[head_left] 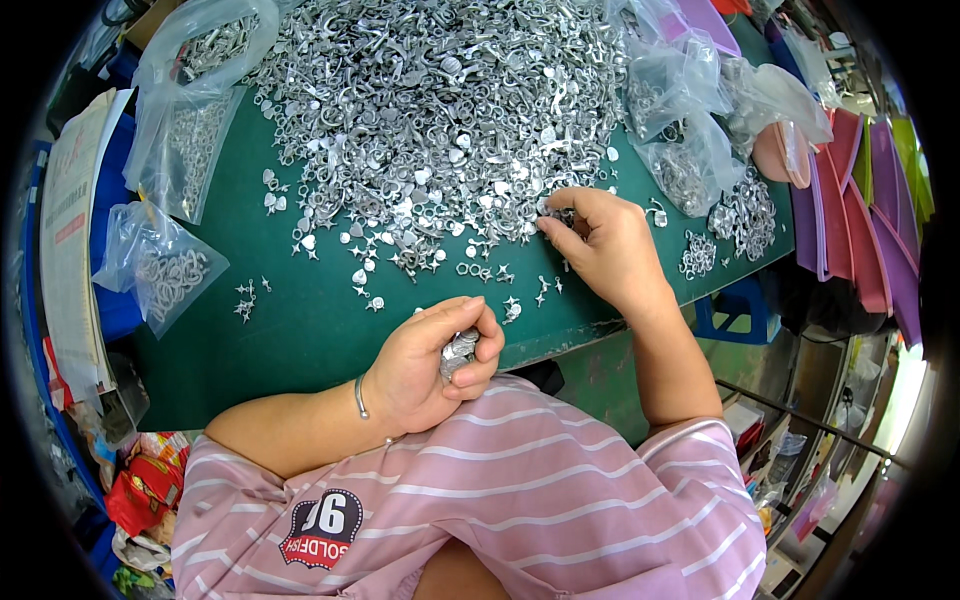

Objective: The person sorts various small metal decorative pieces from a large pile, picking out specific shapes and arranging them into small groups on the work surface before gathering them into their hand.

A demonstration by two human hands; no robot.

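Green worktable (300, 330), frame centre: silver metal charms (430, 110) heaped across upper half, bagged lots (165, 265) at edges. Left hand (430, 365), lower centre, cupped shut around gathered charms (459, 350), apparently as a store. Right hand (600, 245) pinches one piece at heap's edge.

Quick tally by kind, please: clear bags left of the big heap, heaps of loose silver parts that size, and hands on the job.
Clear bags: 3
Big heap: 1
Left hand, closed on silver parts: 1
Right hand, at the heap's edge: 1
Total: 6
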